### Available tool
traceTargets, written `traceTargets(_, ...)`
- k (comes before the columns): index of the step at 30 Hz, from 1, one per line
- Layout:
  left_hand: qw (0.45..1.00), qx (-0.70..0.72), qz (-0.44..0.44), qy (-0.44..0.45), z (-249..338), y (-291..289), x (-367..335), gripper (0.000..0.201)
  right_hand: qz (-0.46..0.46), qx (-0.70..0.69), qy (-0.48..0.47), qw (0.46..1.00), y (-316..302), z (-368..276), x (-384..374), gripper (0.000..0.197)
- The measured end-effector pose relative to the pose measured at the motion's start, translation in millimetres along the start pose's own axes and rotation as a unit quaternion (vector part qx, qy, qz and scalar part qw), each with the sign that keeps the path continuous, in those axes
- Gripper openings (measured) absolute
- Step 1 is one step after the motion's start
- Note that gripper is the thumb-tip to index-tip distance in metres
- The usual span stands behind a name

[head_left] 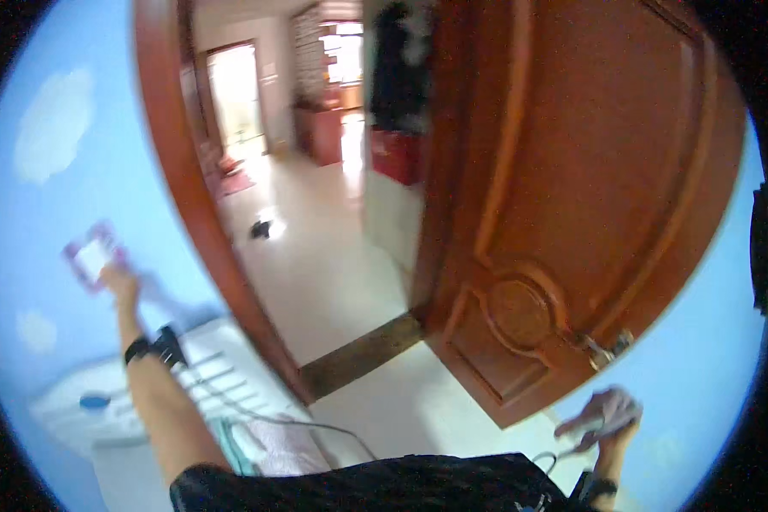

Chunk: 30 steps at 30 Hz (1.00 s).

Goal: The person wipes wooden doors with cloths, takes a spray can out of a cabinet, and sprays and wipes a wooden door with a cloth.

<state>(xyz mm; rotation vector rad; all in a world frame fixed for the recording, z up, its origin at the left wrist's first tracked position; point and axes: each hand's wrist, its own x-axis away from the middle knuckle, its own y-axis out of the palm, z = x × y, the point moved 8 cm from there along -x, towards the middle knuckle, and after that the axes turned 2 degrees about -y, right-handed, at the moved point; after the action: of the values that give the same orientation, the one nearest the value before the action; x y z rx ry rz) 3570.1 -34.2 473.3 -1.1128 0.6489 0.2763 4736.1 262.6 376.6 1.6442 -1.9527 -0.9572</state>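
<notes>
My left arm stretches toward the blue wall on the left. The fingertips of my left hand (122,283) touch a white wall switch (96,254) with a pink-purple surround. This hand is blurred; it seems to hold nothing, with a finger stretched out. Low on the right, my right hand (620,427) is closed around a crumpled greyish-pink cloth (602,411). Its fingers are partly hidden by the cloth. Both wrists wear dark bands, and a thin dark cable (333,426) runs from the left wrist toward my body.
A brown wooden door (606,162) stands open on the right, its metal handle (610,348) above my right hand. Through the doorway lies a tiled floor (316,256) with a small dark object (261,229). A white slatted furniture panel (218,367) and a pale towel (286,445) are below my left arm.
</notes>
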Motion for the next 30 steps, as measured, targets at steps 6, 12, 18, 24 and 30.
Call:
traceTargets(6,0.947,0.317,0.009,0.052,-89.6,-29.5,4.0,0.062,0.053,-0.030,-0.068,0.996,-22.8,-60.5,-109.1,0.054)
traceTargets(12,0.889,0.412,-0.199,-0.009,47.7,58.8,269.4,0.059,0.027,0.004,-0.236,0.971,-24.8,-164.9,-176.9,0.040)
traceTargets(18,0.625,0.634,-0.439,0.121,370.2,-66.9,521.2,0.038,-0.129,-0.030,-0.188,0.973,125.2,-130.0,-178.3,0.036)
traceTargets(24,0.515,0.631,-0.249,0.524,649.3,-337.2,601.6,0.088,-0.231,-0.086,0.062,0.967,214.1,1.3,-155.1,0.038)
traceTargets(30,0.499,0.667,-0.173,0.525,732.7,-382.1,656.1,0.083,-0.240,-0.064,0.088,0.965,211.5,1.2,-138.1,0.043)
